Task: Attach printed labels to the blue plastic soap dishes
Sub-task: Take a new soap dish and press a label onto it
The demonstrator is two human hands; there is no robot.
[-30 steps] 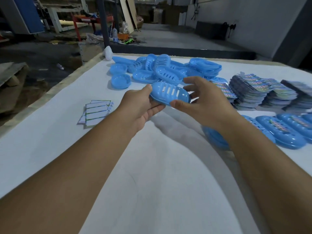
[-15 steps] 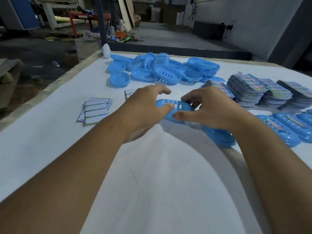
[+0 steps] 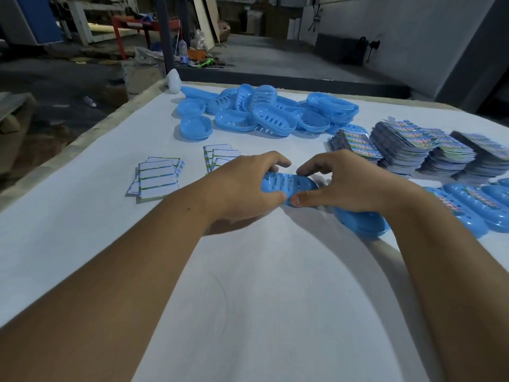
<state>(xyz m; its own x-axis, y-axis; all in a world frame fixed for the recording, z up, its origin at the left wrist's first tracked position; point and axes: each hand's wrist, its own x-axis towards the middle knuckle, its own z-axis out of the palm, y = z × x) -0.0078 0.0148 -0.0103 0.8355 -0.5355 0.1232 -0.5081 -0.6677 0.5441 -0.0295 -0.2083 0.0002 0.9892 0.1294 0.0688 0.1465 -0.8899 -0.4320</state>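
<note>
Both hands grasp one slotted blue dish (image 3: 287, 186) low over the white table (image 3: 82, 230): the left hand (image 3: 242, 186) grips its left end, the right hand (image 3: 341, 183) pinches its right end. Behind lies a heap of dishes (image 3: 261, 114); label stacks (image 3: 413, 147) sit at right, white cards (image 3: 157, 179) at left, and labelled dishes (image 3: 473, 205) by the right forearm.

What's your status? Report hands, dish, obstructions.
Left hand and right hand both grip slotted blue soap dish, low over table. No label visible on it. Nothing in the way.
</note>
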